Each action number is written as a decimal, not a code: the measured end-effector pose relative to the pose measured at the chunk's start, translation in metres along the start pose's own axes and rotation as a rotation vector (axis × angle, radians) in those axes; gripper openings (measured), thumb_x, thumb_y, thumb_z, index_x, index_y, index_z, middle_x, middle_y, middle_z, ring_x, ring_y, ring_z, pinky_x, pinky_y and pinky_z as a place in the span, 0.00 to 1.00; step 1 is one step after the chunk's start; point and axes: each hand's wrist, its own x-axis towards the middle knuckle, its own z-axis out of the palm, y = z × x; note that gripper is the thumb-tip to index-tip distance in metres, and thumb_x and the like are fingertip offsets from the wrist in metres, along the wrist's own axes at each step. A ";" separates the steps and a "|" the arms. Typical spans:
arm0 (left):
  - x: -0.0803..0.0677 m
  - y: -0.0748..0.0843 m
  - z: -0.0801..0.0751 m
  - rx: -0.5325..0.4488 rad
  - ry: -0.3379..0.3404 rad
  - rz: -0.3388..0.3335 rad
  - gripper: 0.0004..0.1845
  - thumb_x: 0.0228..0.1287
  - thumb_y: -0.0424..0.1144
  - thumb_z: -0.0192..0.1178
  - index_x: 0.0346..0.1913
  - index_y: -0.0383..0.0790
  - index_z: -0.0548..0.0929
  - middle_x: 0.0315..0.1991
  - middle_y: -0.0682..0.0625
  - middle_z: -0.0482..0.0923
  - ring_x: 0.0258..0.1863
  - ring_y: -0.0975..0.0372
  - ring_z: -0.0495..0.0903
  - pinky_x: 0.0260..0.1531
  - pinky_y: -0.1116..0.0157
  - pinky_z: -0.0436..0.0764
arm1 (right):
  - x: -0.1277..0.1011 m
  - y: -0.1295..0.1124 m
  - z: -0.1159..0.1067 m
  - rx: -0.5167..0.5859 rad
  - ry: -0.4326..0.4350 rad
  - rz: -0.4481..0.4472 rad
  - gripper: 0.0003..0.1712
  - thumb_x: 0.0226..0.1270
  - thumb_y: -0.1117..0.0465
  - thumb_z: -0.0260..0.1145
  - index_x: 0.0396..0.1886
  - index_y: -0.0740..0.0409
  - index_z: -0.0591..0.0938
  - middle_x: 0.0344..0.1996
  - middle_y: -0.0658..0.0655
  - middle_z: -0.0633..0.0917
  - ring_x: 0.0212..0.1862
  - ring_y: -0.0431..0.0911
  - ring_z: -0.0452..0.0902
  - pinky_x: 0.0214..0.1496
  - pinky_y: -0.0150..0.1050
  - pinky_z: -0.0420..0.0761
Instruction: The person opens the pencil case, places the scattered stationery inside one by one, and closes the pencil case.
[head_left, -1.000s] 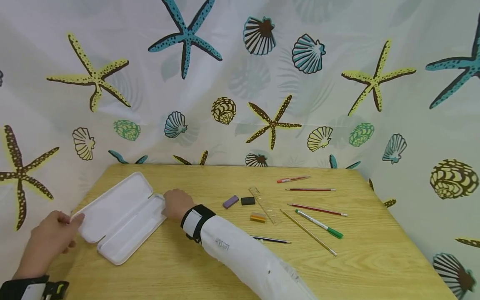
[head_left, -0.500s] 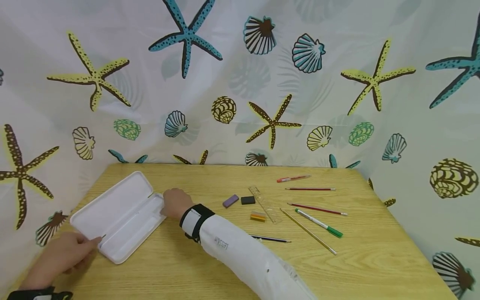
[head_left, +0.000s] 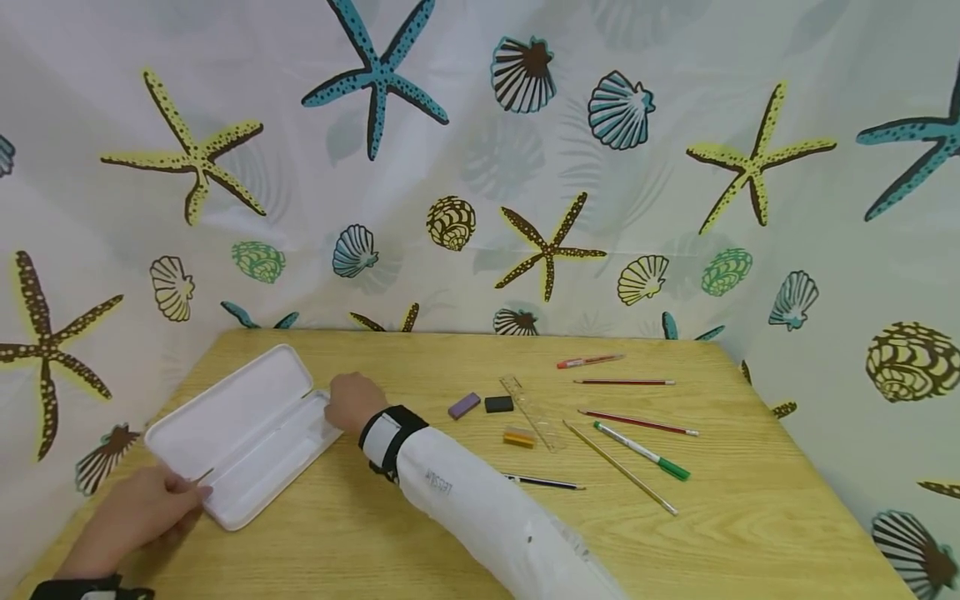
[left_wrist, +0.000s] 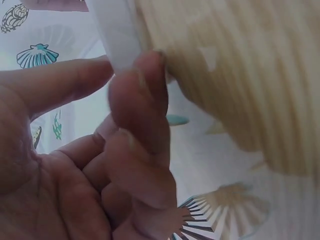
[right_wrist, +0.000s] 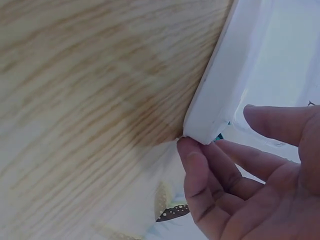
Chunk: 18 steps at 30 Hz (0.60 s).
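Observation:
An open white pencil case (head_left: 225, 406) lies at a slant on the left of the table, its lid folded back to the far left. My left hand (head_left: 142, 510) is at the near end by the hinge, and in the left wrist view its thumb and forefinger pinch the white edge (left_wrist: 119, 35). At the far end of the base my right hand (head_left: 356, 404) holds the corner. In the right wrist view, curled fingers (right_wrist: 196, 175) touch the case's outer end (right_wrist: 212, 100), while the thumb sits over the inner side. No contents show inside the case.
Right of the case lie a purple eraser (head_left: 464, 406), a black eraser (head_left: 498, 404), a clear ruler (head_left: 529, 412), a small orange item (head_left: 519, 437), several pencils (head_left: 637, 422), a red pen (head_left: 590, 361) and a green-capped marker (head_left: 641, 450). A patterned cloth (head_left: 420, 292) surrounds the table.
My left hand has moved from the lid's left corner down and right to the near end by the hinge. The right hand has stayed at the far end; the case has barely moved.

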 end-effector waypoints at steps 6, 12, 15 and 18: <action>0.004 0.001 0.001 0.037 0.022 -0.045 0.18 0.71 0.46 0.63 0.36 0.30 0.80 0.28 0.47 0.78 0.29 0.56 0.74 0.30 0.60 0.74 | 0.011 0.002 0.009 -0.048 0.051 0.045 0.20 0.70 0.60 0.64 0.17 0.50 0.72 0.14 0.46 0.70 0.16 0.38 0.63 0.15 0.32 0.66; 0.013 0.004 -0.002 0.111 0.076 0.012 0.15 0.70 0.40 0.63 0.35 0.29 0.75 0.27 0.46 0.74 0.27 0.55 0.73 0.28 0.60 0.71 | 0.013 0.006 0.007 -0.106 0.087 0.060 0.20 0.70 0.60 0.65 0.16 0.49 0.72 0.13 0.45 0.71 0.16 0.37 0.64 0.15 0.32 0.68; 0.018 0.012 -0.006 0.126 0.096 0.047 0.13 0.68 0.38 0.63 0.31 0.31 0.76 0.24 0.47 0.74 0.25 0.56 0.74 0.27 0.61 0.70 | 0.013 0.013 0.003 -0.093 0.102 0.072 0.18 0.68 0.60 0.66 0.17 0.50 0.74 0.15 0.46 0.73 0.17 0.38 0.65 0.15 0.33 0.69; 0.025 0.020 -0.010 0.128 0.114 0.079 0.12 0.67 0.36 0.63 0.28 0.32 0.78 0.22 0.48 0.75 0.23 0.57 0.74 0.26 0.61 0.70 | 0.014 0.021 -0.001 -0.053 0.083 0.085 0.18 0.65 0.61 0.68 0.17 0.50 0.74 0.15 0.47 0.75 0.17 0.38 0.69 0.15 0.34 0.70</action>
